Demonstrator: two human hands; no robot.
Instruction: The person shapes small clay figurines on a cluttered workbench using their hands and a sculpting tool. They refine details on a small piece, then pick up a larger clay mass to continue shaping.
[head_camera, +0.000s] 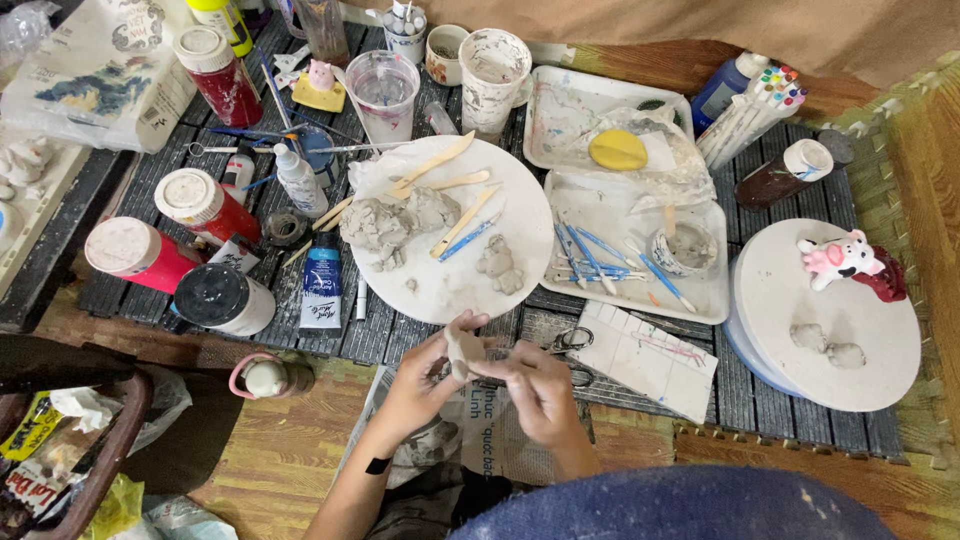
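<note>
Both hands work one small grey clay piece (463, 350) at the near edge of the desk (770, 400).

The left hand (425, 378) closes on the clay piece from the left, thumb up against its top. The right hand (535, 388) pinches its right side with the fingertips; both are narrowed onto the piece, held above a newspaper (480, 440) in the lap. Just beyond sits a round white board (520, 215) carrying a grey clay lump (385, 222), a small clay figure (499, 265), wooden tools (432, 165) and a blue tool (466, 240). To its left lie a blue paint tube (322, 285) and red paint bottles (165, 240). To its right, white trays (700, 300) hold blue tools. A second round board (860, 320), far right, bears a pink-and-white figurine (838, 260) and two clay bits (827, 344).
</note>
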